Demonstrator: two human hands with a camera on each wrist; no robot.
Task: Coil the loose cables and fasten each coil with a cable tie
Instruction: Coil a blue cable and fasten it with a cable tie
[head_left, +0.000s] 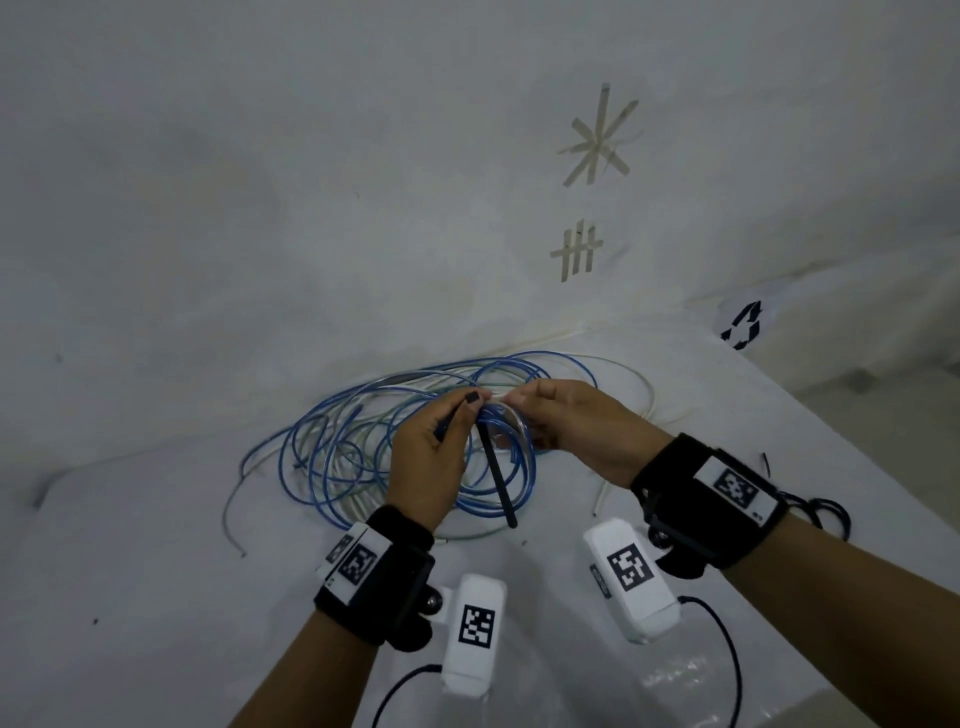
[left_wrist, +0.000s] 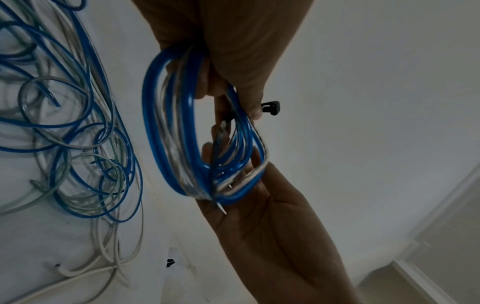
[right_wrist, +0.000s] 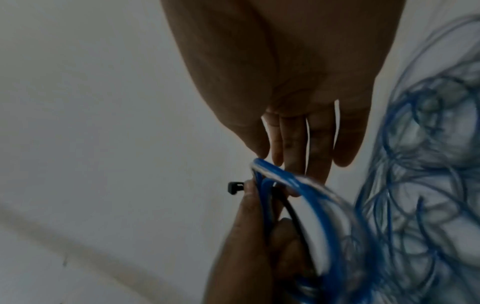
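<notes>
A person's left hand (head_left: 427, 457) pinches the head of a black cable tie (head_left: 496, 470) against a small blue-and-clear coil (left_wrist: 200, 131), which the right hand (head_left: 569, 423) grips at its top, both held just above the loose cables (head_left: 332, 447) on the white table (head_left: 130, 571). The tie's tail slants down toward the person, across the upright, elongated coil. Closing it well likely means keeping the turns bunched while the tail wraps round into the head.
</notes>
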